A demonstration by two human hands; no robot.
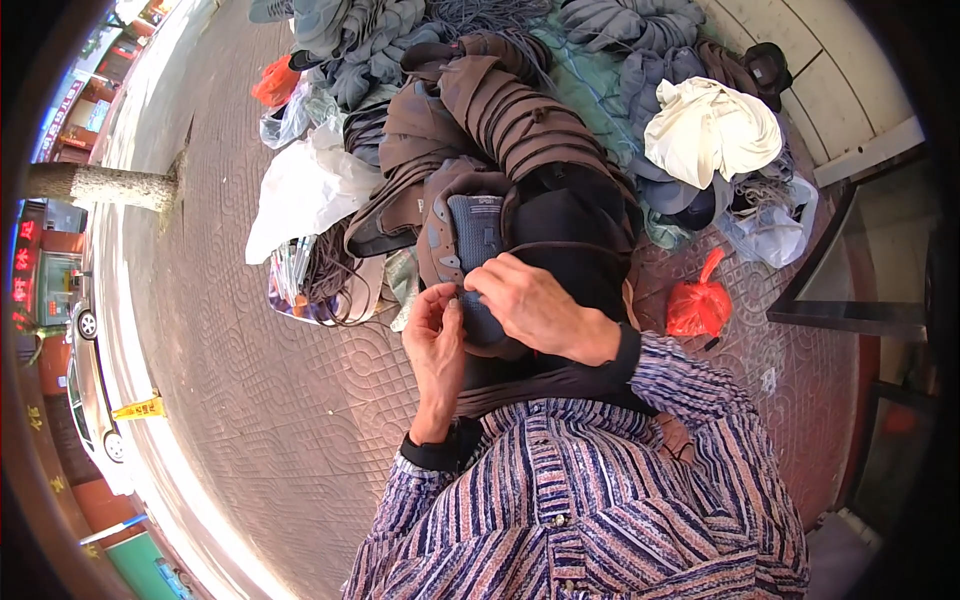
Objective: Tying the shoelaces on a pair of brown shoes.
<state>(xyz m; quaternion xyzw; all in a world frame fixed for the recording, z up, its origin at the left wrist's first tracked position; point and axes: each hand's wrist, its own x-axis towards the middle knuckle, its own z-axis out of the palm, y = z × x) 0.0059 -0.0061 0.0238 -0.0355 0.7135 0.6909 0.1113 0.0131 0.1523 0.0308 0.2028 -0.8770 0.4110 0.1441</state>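
Observation:
A brown shoe upper (438,220) with a dark grey-blue mesh tongue (480,228) lies across my lap, its row of eyelets along the left edge. Both my hands meet over it. My left hand (436,352) is closed in a pinch, thumb and fingertips at the eyelet edge. Just to its right, my right hand (535,312) reaches across the tongue with its fingers pinched together by the same edge. Whatever lies between the fingertips is too small to make out. A long stack of nested brown shoe uppers (525,120) stretches away beyond my knees.
Grey shoe uppers (365,35) are heaped at the far left. Dark laces (335,270) spill from a bag at left, near a white plastic bag (308,190). A cream cloth bundle (712,130) and a tied red bag (698,305) are on the right. Patterned paving surrounds me.

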